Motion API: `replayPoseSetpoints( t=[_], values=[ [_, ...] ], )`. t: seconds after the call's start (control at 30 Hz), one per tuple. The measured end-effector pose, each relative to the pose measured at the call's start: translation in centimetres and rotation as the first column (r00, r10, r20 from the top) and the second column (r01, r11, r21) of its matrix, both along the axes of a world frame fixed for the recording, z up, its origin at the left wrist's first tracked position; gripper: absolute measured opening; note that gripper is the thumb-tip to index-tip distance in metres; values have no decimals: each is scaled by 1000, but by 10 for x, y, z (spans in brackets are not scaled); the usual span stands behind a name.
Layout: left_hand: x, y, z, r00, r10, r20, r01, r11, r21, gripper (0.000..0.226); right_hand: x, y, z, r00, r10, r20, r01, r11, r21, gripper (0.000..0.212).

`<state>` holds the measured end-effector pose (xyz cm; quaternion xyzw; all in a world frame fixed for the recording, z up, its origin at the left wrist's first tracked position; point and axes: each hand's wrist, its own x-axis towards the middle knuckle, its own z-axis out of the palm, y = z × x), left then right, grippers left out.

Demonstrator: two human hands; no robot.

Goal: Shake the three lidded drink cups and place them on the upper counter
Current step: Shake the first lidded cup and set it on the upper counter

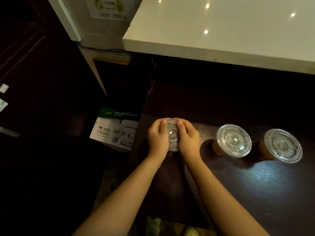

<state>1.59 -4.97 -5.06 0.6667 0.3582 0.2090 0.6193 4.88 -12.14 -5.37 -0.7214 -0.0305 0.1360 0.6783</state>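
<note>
Three lidded drink cups stand in a row on the dark wood-grain lower counter (255, 184). The leftmost cup (172, 136) sits near that counter's left edge and is clasped from both sides: the left hand (157, 137) wraps its left flank and the right hand (188, 137) its right flank, fingers curled over the far rim of the lid, thumbs lying on the lid's edge. Both hands are closed on this cup. Only a narrow strip of its clear, ribbed dome lid shows between them; the cup body is hidden, so its contents cannot be told.

The middle cup (233, 140) stands apart to the right, untouched. Its lid is clear plastic with concentric raised rings and a small centre boss, seated fully on the rim. Amber-brown liquid shows through the wall at lower left. The rightmost cup (282, 145) stands just beside it, of the same pattern, lid on, with the same brown liquid visible at its left side.

The pale, glossy upper counter (221, 31) runs across the top of the view, behind and above the cups, reflecting ceiling lights. A box of A4 copy paper (117, 128) sits below, left of the lower counter.
</note>
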Motion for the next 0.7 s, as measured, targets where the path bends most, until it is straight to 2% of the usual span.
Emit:
replayPoseSetpoints(
  t=[0.2, 0.33, 0.43, 0.57, 0.7],
  values=[
    [-1, 3, 4, 996, -87, -24, 87, 996, 4, 25, -7, 0, 6, 999, -37, -33, 38, 999, 35, 21],
    [-1, 8, 9, 974, -226, -9, 226, 974, -4, 27, -14, -3, 7, 997, -78, -22, 79, 996, 32, 23],
    [1, 14, 12, 924, -381, -32, 381, 925, 3, 29, -21, -9, 7, 995, -101, -18, 102, 995, 17, 25],
    [11, 22, 14, 816, -559, -146, 575, 810, 118, 37, -26, -24, 7, 989, -68, -135, 76, 996, 48, 24],
    [23, 27, 10, 796, -554, -243, 605, 742, 290, 37, -34, -43, 12, 974, -57, -221, 81, 991, 105, 26]
  ],
)
